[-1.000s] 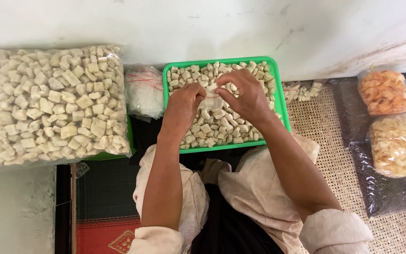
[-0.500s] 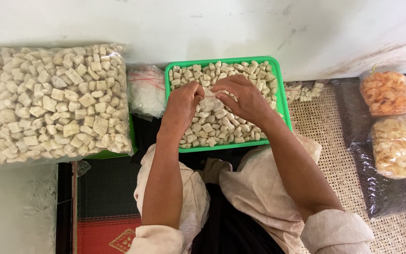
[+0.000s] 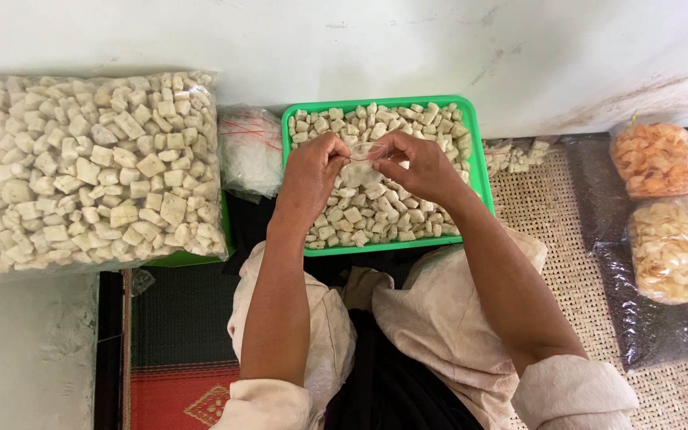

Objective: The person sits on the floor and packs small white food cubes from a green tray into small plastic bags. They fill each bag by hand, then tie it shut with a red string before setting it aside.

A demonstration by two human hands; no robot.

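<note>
Hands (image 3: 368,167) pinch small clear bag (image 3: 365,155).

Tray (image 3: 481,179): bright green. Cracker pieces (image 3: 376,215): pale cream. Bagged snacks (image 3: 656,159): orange. Mat (image 3: 177,390): dark green, red band with diamond motif.

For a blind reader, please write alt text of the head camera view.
Two hands, left hand and right hand, hold a small clear bag over a green tray of pale crackers. A large bag of crackers lies left.
</note>
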